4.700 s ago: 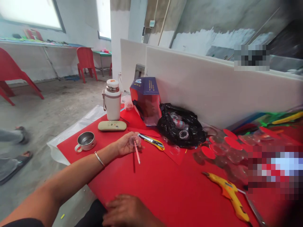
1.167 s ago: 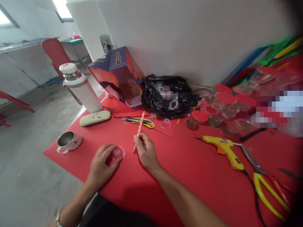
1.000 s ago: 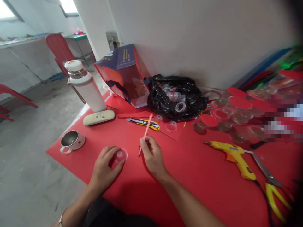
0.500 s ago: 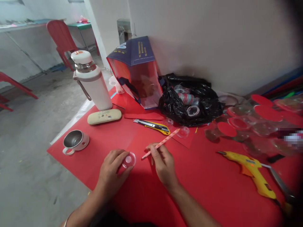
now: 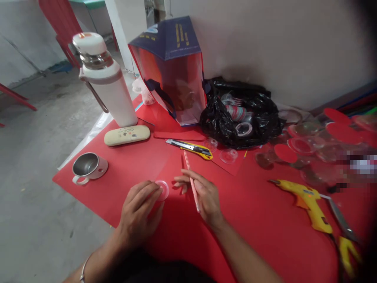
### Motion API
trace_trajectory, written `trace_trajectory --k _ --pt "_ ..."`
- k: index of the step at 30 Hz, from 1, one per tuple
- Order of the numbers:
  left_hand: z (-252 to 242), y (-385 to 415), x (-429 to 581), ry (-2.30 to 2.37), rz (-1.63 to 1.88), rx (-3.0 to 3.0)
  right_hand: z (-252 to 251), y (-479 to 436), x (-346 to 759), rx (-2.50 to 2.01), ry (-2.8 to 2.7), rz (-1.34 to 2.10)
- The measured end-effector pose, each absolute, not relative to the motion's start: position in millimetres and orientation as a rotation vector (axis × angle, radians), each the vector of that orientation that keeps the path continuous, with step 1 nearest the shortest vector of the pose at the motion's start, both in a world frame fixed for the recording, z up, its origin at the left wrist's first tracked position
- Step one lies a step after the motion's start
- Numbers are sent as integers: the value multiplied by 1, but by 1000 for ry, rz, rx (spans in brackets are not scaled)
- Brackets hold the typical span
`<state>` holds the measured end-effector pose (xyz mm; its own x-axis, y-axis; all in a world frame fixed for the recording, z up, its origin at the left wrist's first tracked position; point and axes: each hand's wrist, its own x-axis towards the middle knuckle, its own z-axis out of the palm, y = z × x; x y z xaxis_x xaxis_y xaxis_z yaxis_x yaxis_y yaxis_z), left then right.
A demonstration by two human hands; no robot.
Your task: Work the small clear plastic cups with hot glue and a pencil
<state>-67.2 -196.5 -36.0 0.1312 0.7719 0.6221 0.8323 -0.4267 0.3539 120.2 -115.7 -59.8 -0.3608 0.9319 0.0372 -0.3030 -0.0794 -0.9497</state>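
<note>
My left hand (image 5: pixel 141 204) holds a small round clear plastic lid (image 5: pixel 165 190) down against the red sheet. Its fingers rest over the lid's left side and hide part of it. Just to the right, my right hand (image 5: pixel 204 192) is closed on a slim pink patterned pencil (image 5: pixel 194 192). One end of the pencil points away toward the utility knife (image 5: pixel 191 148), the other toward me. Beyond the hands, two more clear plastic lids, one of them here (image 5: pixel 228 156), lie beside the yellow-and-black knife.
A metal cup (image 5: pixel 90 166), a glasses case (image 5: pixel 127 135) and a white thermos (image 5: pixel 108 86) stand left. Behind are a blue gift bag (image 5: pixel 179 39) and a black plastic bag (image 5: pixel 218 125). At right lie a yellow glue gun (image 5: pixel 306 194), scissors (image 5: pixel 338 216) and several red-lidded containers (image 5: pixel 285 153).
The pencil has swung in my right hand: its far end, which pointed up right, now points away and slightly left. My left fingers have shifted over the lid. The camera view has tilted down.
</note>
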Motion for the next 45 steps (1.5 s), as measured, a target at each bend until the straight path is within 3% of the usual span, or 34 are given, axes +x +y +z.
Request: trace_trajectory --k 6,18,27,45 --pt "-41 -195 -67 -1625 -1139 -2320 -55 -112 119 -747 -1184 1704" --pt "-40 -205 -63 -1666 -926 -2303 -55 -112 116 -883 -1237 1323" --pt "-42 -212 -59 -1736 -885 -2276 -60 -109 113 -925 -1082 1511" --pt "-45 -217 -61 -1729 -889 -2259 -57 -108 113 -1028 -1079 1490"
